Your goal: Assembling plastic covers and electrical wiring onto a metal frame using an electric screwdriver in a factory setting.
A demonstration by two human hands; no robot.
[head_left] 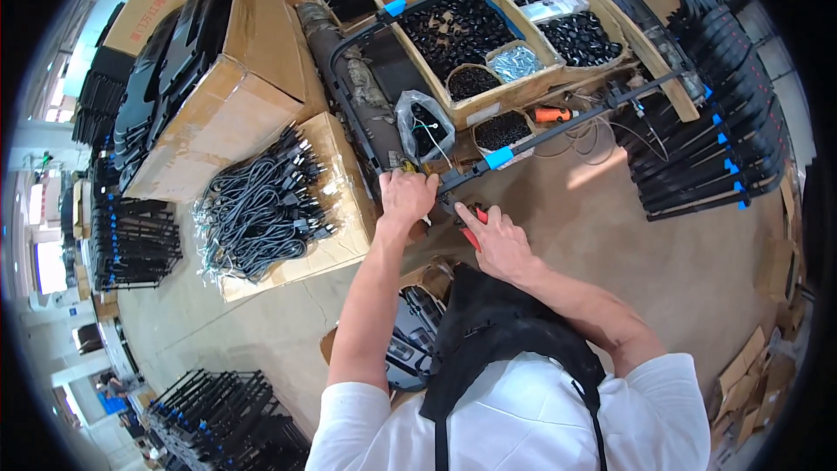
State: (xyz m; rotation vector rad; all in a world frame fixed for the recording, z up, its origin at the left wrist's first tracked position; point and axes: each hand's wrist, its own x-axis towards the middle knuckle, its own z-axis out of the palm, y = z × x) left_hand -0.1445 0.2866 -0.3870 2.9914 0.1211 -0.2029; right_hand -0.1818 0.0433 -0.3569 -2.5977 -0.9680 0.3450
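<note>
While right hand [504, 244] grips red-handled pliers [470, 236], frame [558, 130] looks black, blue-banded.

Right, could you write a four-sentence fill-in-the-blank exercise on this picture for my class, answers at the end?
The right hand holds pliers whose handles are coloured ____.
The left hand is at the near side of a black tubular frame whose wraps are coloured ____.
The bundled black cables rest on a box made of ____.
The apron over the white shirt is coloured ____.
Missing words: red; blue; cardboard; black.
</note>
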